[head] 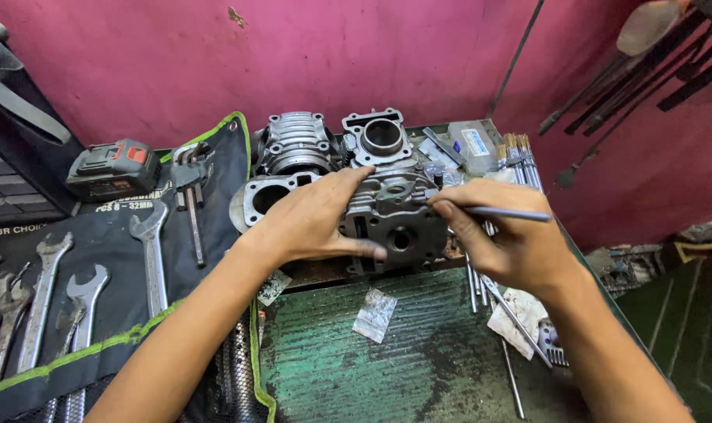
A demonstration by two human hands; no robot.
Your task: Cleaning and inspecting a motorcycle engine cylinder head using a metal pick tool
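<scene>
small clear plastic packet [374,314] on green bench, clear blue-labelled box [471,146] at back

Grey cast-metal engine cylinder block [391,215]: left part and top face covered by the left hand [313,223]; lower edge hidden behind the thumb.
Thin grey metal rod [501,212], right of the block: its tip is hidden between the right hand [508,243] and the block.
Steel open-ended spanners [43,301], far left of the block: lower ends cut off by the frame's edge.
Dark long-handled tools [645,70], hanging up and right of the block: blurred, kind unclear.
</scene>
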